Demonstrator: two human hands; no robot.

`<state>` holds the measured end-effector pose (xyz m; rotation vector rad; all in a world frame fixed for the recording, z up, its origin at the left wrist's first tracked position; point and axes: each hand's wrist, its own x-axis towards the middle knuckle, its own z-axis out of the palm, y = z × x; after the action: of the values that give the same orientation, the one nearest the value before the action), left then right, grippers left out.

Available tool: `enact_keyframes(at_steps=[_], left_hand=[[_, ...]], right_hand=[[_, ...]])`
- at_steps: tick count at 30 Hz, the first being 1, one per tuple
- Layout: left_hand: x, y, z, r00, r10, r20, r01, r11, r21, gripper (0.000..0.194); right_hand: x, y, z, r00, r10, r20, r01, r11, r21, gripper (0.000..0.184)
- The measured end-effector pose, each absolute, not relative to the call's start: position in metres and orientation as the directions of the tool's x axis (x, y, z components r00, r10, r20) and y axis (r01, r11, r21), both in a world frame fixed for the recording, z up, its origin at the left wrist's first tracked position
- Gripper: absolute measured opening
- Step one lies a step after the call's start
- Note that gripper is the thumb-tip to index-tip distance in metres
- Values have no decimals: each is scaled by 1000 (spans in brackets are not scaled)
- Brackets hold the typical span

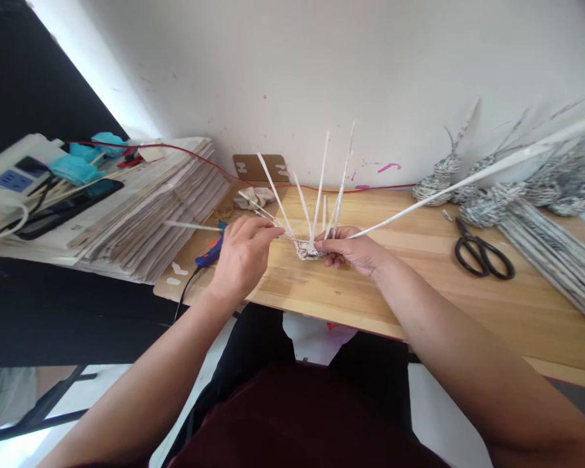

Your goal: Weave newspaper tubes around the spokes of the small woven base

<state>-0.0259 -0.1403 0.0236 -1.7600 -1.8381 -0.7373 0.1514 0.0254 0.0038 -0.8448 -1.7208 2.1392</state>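
Right hand: thumb and fingers closed on the rim of a small woven paper piece, which sits just above or on the surface near its front edge; contact beneath cannot be judged. Left hand: back of hand toward the camera, thumb and index finger drawn together beside the left side of the piece; whether a strand is pinched between them cannot be told.

Thin pale stakes rise from the piece, fanned out, some leaning left, others close to upright. One long white paper strip runs from the right hand toward the upper right, over the objects there. A second pale strip shows left of the left hand, its far end blurred.

Behind and left of the left hand: a blue tool with a dark cord, partly hidden. Beyond it, a crumpled cloth and a brown board, the latter by the wall.

Right side: black scissors, handles toward the person; a bundle of rolled paper sticks; several woven gourd-shaped pieces near the wall.

Far left: a tall stack of paper bearing a dark phone, blue fabric pieces and a white power strip. A red wire crosses from there along the wall.
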Motion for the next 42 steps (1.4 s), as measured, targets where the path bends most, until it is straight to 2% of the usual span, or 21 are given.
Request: enact_keyframes(at_steps=[3, 5, 8, 10, 14, 19, 25, 27, 28, 30, 32, 34, 37, 40, 42], left_hand=[[-43, -160, 25, -120, 707, 697, 992, 117, 52, 20], [-57, -179, 27, -228, 693, 684, 968, 234, 85, 18], [-77, -210, 29, -433, 587, 684, 878, 446, 172, 23], [-86, -227, 27, -500, 592, 632, 832, 532, 160, 31], [-99, -245, 12, -504, 721, 476, 839, 539, 72, 34], [-109, -234, -6, -657, 701, 277, 753, 624, 209, 44], [-111, -205, 4, -646, 740, 187, 758, 650, 46, 44], [-112, -203, 10, -657, 732, 181, 750, 658, 63, 40], [-112, -205, 13, -669, 718, 193, 742, 661, 112, 38], [-110, -211, 17, -704, 672, 228, 706, 631, 321, 34], [-103, -218, 21, -719, 665, 204, 618, 476, 626, 37], [-92, -222, 23, -697, 693, 181, 504, 296, 811, 40], [-70, -219, 28, -673, 726, 140, 335, 131, 933, 39], [-51, -210, 33, -630, 771, 91, 210, 56, 976, 35], [-41, -203, 36, -623, 777, 94, 187, 32, 982, 37]], right_hand=[[151, 24, 5, -767, 578, -279, 128, -289, -949, 9], [150, 24, 6, -752, 599, -274, 106, -300, -948, 9], [149, 24, 5, -727, 635, -263, 67, -316, -947, 10], [149, 25, 5, -713, 650, -264, 35, -342, -939, 10], [147, 27, 6, -673, 703, -231, -96, -392, -915, 12], [145, 30, 9, -571, 804, -166, -278, -380, -882, 8], [143, 26, 8, -598, 766, -235, -141, -389, -910, 1], [143, 26, 8, -608, 756, -245, -122, -393, -911, 2], [143, 26, 8, -611, 753, -246, -121, -396, -910, 2], [143, 26, 8, -619, 749, -237, -123, -390, -912, 3], [144, 25, 8, -631, 744, -221, -114, -370, -922, 4], [145, 24, 8, -642, 740, -200, -98, -338, -936, 5], [146, 22, 8, -649, 745, -155, -79, -269, -960, 4], [146, 20, 8, -650, 749, -126, -41, -200, -979, 4], [146, 19, 9, -650, 752, -113, -10, -157, -988, 4]])
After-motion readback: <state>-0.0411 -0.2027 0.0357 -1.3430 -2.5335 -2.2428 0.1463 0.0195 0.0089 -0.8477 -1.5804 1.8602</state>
